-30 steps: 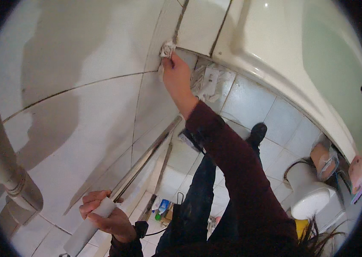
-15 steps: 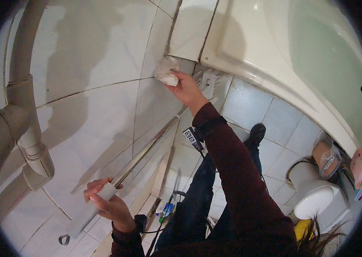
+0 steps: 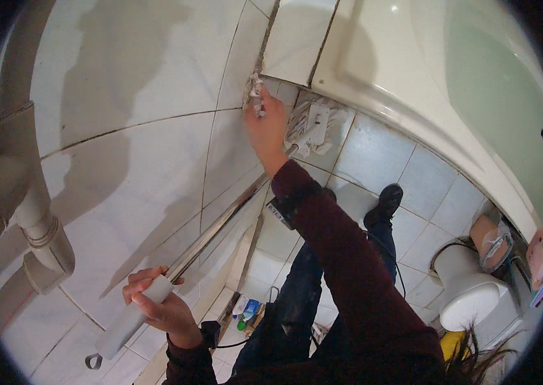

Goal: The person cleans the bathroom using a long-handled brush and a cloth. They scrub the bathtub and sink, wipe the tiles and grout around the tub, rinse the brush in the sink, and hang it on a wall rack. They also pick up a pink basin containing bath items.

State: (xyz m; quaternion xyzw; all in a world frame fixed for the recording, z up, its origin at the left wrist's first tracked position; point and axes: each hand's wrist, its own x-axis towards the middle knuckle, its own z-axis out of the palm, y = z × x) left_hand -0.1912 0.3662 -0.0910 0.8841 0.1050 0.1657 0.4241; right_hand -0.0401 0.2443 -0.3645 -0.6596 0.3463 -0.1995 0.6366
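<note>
wiping well probably means pressing the crumpled whitish paper-like wad [image 3: 255, 86] evenly against the pale tiled wall [image 3: 162, 144], upper centre, where the right hand [image 3: 267, 123] pinches it; the left hand [image 3: 172, 316], lower left, curls around a white cylindrical handle [image 3: 122, 330]. half a second ago, the wad looked broader.

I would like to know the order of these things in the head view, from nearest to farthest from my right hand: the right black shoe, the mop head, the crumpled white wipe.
1. Crumpled white wipe: at the fingertips of your right hand.
2. Mop head: just right of that hand, on the floor.
3. Right black shoe: lower right, farthest.
</note>
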